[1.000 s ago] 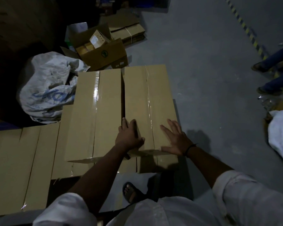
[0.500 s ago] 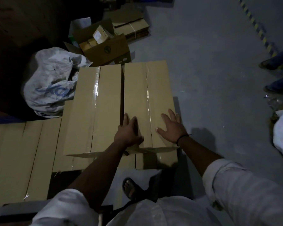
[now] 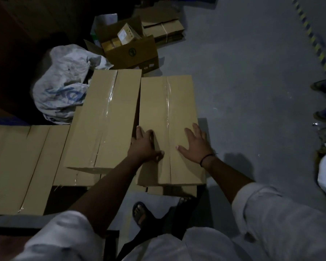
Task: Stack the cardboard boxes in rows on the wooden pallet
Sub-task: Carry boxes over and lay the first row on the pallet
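The upper box lies beside the adjacent box on the lower row (pallet not visible), with left hand and right hand pressing flat, ungrasping, on its top; further rows appear outstanding.

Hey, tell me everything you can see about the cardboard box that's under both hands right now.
The cardboard box is long, rectangular and tan, its top flaps sealed by a strip of clear glossy tape down the middle. It lies flat on lower boxes, alongside a matching box, with a narrow dark gap between the two. The left hand rests at its near left edge. The right hand lies flat on top, fingers spread.
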